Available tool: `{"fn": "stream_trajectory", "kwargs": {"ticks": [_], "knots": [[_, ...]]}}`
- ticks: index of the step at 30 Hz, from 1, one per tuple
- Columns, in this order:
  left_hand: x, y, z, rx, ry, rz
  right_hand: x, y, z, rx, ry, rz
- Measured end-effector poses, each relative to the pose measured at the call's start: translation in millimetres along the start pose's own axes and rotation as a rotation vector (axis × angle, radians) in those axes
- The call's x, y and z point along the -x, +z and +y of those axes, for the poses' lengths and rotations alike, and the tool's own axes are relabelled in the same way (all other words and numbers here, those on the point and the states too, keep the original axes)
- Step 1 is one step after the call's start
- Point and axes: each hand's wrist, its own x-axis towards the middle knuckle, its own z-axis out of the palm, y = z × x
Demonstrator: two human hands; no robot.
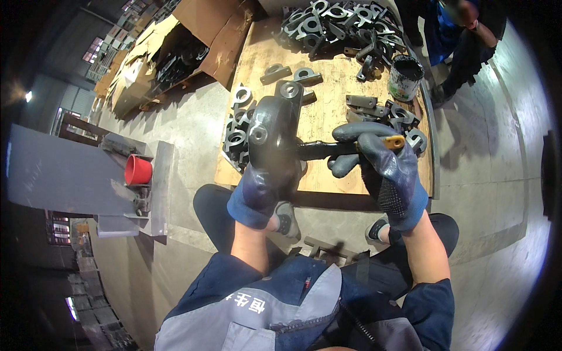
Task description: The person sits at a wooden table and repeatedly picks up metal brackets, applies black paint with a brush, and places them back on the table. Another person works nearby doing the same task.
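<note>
My left hand [257, 196], in a dark-coated glove with a blue cuff, holds up a glossy black metal bracket [272, 126] with holes. Most of that hand's fingers are hidden behind the part. From the right, my gloved right hand [383, 169] grips a paintbrush [321, 150] smeared black, its yellow handle end [395, 142] sticking out past the fingers. The brush tip meets the bracket's right side. Beyond the hands, a can of black paint [405, 79] stands at the right edge of the wooden table.
Bare metal brackets [237, 138] lie on the wooden tabletop [263, 52], more [401, 117] at its right. A heap of brackets [336, 26] fills the far end. Cardboard boxes [211, 29] stand far left, a red bucket [138, 170] left. Another person [462, 35] is at the far right.
</note>
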Motion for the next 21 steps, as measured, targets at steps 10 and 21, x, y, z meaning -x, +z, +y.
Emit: {"fn": "stream_trajectory", "kwargs": {"ticks": [10, 21], "knots": [[-9, 13, 7, 0.112, -0.024, -0.05, 0, 0, 30, -0.224, -0.121, 0.131], [-23, 1, -8, 0.145, 0.061, 0.026, -4, 8, 25, 0.096, -0.163, 0.201]]}}
